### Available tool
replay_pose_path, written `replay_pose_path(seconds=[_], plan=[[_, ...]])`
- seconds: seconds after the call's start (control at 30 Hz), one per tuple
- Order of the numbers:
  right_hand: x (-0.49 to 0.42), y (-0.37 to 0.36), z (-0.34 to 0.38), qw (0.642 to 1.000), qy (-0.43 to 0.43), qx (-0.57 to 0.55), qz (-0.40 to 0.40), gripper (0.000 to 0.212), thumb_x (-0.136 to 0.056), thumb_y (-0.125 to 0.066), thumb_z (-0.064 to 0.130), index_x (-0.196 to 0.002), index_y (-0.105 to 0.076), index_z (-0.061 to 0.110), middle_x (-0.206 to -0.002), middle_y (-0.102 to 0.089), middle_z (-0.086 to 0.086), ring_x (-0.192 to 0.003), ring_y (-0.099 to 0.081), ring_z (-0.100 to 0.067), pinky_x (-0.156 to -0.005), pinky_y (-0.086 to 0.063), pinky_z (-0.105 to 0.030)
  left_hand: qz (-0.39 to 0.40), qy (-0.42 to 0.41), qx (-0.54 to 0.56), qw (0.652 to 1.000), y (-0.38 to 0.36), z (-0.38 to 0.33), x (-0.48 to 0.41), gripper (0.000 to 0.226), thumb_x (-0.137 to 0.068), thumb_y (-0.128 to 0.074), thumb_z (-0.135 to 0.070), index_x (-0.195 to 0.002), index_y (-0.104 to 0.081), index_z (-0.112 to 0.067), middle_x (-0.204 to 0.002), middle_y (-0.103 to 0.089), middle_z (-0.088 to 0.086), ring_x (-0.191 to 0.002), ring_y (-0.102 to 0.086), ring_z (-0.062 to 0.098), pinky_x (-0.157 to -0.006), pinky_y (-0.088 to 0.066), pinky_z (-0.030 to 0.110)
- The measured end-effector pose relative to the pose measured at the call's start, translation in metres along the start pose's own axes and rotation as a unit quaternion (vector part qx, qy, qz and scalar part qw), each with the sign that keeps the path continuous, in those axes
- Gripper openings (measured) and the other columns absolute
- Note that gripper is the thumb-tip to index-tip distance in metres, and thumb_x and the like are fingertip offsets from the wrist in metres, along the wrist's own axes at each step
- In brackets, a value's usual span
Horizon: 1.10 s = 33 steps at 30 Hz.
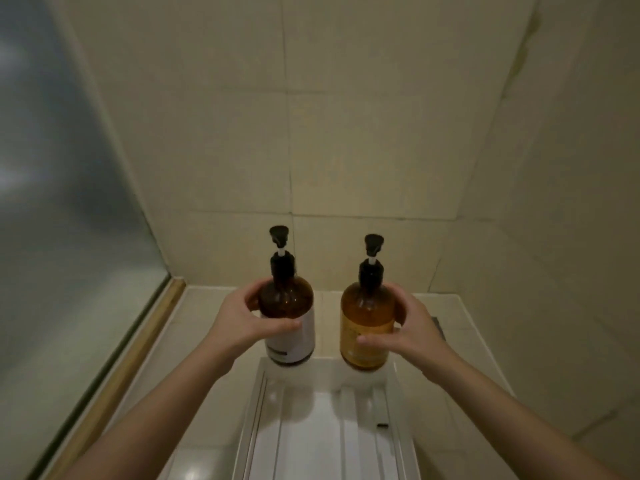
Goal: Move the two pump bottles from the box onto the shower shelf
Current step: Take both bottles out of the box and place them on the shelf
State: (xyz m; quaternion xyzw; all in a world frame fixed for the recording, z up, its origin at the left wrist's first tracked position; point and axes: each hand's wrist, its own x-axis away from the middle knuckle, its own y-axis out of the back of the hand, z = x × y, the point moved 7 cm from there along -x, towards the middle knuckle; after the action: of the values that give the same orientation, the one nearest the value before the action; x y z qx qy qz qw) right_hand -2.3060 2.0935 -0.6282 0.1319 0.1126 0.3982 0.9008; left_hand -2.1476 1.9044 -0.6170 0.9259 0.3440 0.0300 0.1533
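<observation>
Tiled shower corner | dark pump bottle [289, 306] is being gripped by left hand [242, 322], amber pump bottle [367, 323] by right hand [414, 329], fingers curled round each, at box [254, 417] far end | advice: both should be kept upright.

Left hand [242, 323] grips the dark bottle [287, 313]; right hand [412, 327] grips the amber bottle [367, 323].

A bathroom shower stall is showing: beige wall tiles [346, 133] are rising far and right, a frosted glass panel [52, 174] is standing left, and a dark pump bottle [291, 301] and an amber pump bottle [367, 317] are appearing centrally.
</observation>
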Motion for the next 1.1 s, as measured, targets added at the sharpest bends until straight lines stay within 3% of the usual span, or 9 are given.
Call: replay_pose_path(seconds=[0.17, 0.37, 0.47, 0.63, 0.77, 0.97, 1.1], plan=[[-0.015, 0.025, 0.045, 1.0, 0.008, -0.006, -0.018, 0.074, -0.04, -0.088, 0.04, -0.104, -0.053, 0.048, -0.111, -0.06, 0.02, -0.103, -0.058, 0.001, -0.078, -0.049, -0.017, 0.0, -0.005, 0.023, 1.0, 0.008, -0.048, -0.015, 0.053, -0.05, -0.088, -0.025, -0.092, -0.062, -0.045, -0.092, -0.07, -0.022, -0.09, -0.06, -0.01, -0.067, -0.041, 0.011], [-0.04, 0.065, 0.142, 1.0, 0.014, 0.0, -0.006, 0.071, -0.048, -0.092, 0.027, -0.104, -0.054, 0.046, -0.106, -0.063, 0.023, -0.1, -0.06, 0.004, -0.074, -0.052, -0.014, 0.009, -0.01, 0.05, 0.999, 0.038, -0.148, -0.036, 0.055, -0.052, -0.088, -0.017, -0.094, -0.062, -0.042, -0.103, -0.067, -0.015, -0.1, -0.058, 0.002, -0.078, -0.046, 0.026], [-0.053, 0.09, 0.207, 1.0, 0.015, -0.001, -0.007, 0.071, -0.05, -0.091, 0.024, -0.107, -0.054, 0.041, -0.109, -0.062, 0.016, -0.103, -0.061, -0.004, -0.073, -0.052, -0.015, 0.01, -0.022, 0.047, 0.999, 0.061, -0.212, -0.05, 0.057, -0.053, -0.088, -0.019, -0.097, -0.061, -0.041, -0.103, -0.066, -0.016, -0.098, -0.058, 0.0, -0.075, -0.046, 0.021], [-0.07, 0.126, 0.31, 0.999, 0.025, -0.014, -0.015, 0.074, -0.052, -0.091, 0.025, -0.11, -0.05, 0.043, -0.114, -0.059, 0.017, -0.105, -0.057, -0.002, -0.077, -0.048, -0.015, -0.001, -0.04, 0.043, 0.998, 0.099, -0.317, -0.064, 0.051, -0.053, -0.087, -0.015, -0.087, -0.06, -0.043, -0.09, -0.065, -0.022, -0.077, -0.062, -0.013, -0.058, -0.045, 0.007], [-0.078, 0.159, 0.404, 0.999, 0.044, -0.01, -0.021, 0.075, -0.05, -0.091, 0.025, -0.111, -0.051, 0.041, -0.114, -0.06, 0.017, -0.104, -0.059, 0.0, -0.074, -0.049, -0.011, 0.004, -0.047, 0.046, 0.998, 0.129, -0.408, -0.072, 0.052, -0.047, -0.088, -0.025, -0.086, -0.06, -0.044, -0.091, -0.065, -0.023, -0.084, -0.059, -0.008, -0.063, -0.046, 0.013], [-0.081, 0.205, 0.537, 0.999, 0.045, -0.003, -0.004, 0.079, -0.051, -0.089, 0.025, -0.119, -0.049, 0.034, -0.116, -0.06, 0.012, -0.107, -0.058, -0.006, -0.077, -0.049, -0.016, 0.01, -0.065, 0.054, 0.996, 0.169, -0.545, -0.074, 0.054, -0.034, -0.087, -0.038, -0.085, -0.067, -0.041, -0.084, -0.073, -0.018, -0.08, -0.067, -0.001, -0.063, -0.051, 0.018], [-0.081, 0.233, 0.622, 0.998, 0.059, 0.003, -0.003, 0.08, -0.055, -0.088, 0.018, -0.125, -0.051, 0.024, -0.119, -0.062, 0.005, -0.108, -0.06, -0.013, -0.086, -0.051, -0.026, 0.025, -0.092, 0.058, 0.994, 0.193, -0.633, -0.069, 0.052, -0.031, -0.084, -0.046, -0.081, -0.07, -0.048, -0.085, -0.072, -0.027, -0.077, -0.068, -0.006, -0.052, -0.051, 0.013]])
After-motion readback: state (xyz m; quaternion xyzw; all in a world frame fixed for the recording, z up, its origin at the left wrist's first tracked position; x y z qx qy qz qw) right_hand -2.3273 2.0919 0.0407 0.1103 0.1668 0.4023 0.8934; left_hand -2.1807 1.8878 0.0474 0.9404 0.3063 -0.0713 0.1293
